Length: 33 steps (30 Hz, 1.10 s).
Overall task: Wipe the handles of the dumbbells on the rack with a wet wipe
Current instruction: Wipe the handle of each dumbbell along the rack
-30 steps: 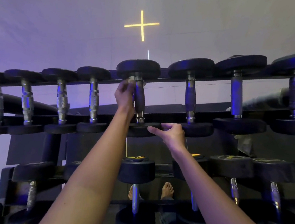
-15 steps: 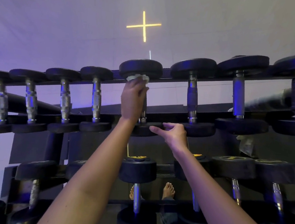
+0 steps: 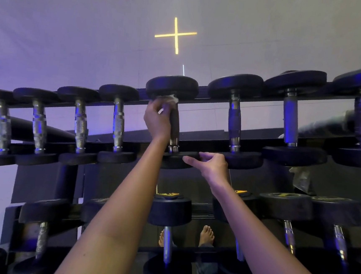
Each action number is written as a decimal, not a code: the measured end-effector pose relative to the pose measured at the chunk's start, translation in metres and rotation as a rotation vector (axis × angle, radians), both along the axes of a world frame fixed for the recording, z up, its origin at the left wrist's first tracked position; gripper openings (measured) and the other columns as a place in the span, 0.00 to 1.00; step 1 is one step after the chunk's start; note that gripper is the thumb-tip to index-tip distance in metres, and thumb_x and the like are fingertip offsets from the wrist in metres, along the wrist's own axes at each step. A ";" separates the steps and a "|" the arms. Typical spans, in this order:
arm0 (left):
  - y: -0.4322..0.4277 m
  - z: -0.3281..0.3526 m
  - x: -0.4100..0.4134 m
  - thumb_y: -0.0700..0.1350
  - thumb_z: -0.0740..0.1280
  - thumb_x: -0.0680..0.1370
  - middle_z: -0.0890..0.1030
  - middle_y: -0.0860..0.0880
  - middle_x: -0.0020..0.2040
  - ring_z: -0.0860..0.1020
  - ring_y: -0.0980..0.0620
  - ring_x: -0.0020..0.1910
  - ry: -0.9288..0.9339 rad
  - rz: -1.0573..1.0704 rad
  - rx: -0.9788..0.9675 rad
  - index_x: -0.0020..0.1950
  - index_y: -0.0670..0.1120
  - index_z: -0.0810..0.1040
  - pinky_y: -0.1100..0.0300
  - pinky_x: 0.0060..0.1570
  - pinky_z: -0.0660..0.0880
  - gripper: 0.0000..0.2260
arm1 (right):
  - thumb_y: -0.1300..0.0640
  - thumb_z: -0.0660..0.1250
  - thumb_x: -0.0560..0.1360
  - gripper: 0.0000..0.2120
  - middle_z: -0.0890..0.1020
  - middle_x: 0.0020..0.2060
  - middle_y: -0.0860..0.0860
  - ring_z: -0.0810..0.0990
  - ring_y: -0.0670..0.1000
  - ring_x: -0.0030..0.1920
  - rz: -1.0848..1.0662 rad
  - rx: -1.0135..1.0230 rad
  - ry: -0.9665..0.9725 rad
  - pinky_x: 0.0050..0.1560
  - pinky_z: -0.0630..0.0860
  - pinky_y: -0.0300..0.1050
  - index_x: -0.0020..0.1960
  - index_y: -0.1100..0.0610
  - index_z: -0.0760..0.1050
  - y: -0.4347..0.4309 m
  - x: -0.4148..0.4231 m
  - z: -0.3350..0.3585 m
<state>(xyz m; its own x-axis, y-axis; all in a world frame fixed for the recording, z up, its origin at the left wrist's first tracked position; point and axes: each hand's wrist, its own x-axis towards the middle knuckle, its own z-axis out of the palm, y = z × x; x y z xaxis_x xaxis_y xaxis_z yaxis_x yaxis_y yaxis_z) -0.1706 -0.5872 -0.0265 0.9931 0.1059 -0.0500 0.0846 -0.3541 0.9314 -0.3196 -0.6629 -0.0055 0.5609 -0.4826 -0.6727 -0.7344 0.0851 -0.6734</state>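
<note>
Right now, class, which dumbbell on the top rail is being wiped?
The fifth dumbbell from the left: only its bar has the left hand and white wipe around it, while the right hand holds its near end.

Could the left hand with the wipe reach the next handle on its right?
Probably yes: the left hand grips the wipe on one handle, and the next handle stands bare alongside, nothing between.
</note>
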 end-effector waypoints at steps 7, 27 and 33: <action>0.016 0.005 0.012 0.37 0.68 0.76 0.78 0.49 0.39 0.74 0.54 0.36 0.382 -0.014 -0.399 0.44 0.45 0.78 0.60 0.41 0.76 0.03 | 0.49 0.78 0.63 0.32 0.78 0.59 0.55 0.76 0.53 0.59 0.009 0.009 -0.014 0.56 0.74 0.44 0.63 0.60 0.74 0.000 -0.001 -0.001; 0.035 0.018 -0.035 0.42 0.69 0.75 0.78 0.46 0.47 0.76 0.50 0.46 -0.087 -0.684 0.531 0.45 0.41 0.84 0.58 0.46 0.72 0.06 | 0.48 0.79 0.61 0.34 0.80 0.58 0.55 0.77 0.52 0.58 -0.015 0.003 -0.010 0.55 0.72 0.42 0.62 0.60 0.75 0.001 0.000 -0.007; 0.017 0.024 -0.008 0.42 0.68 0.76 0.78 0.47 0.50 0.76 0.47 0.51 -0.156 -0.561 0.457 0.49 0.40 0.84 0.56 0.52 0.73 0.07 | 0.47 0.79 0.61 0.33 0.79 0.57 0.54 0.77 0.52 0.58 -0.017 -0.002 -0.008 0.53 0.72 0.41 0.62 0.59 0.75 0.001 0.000 -0.007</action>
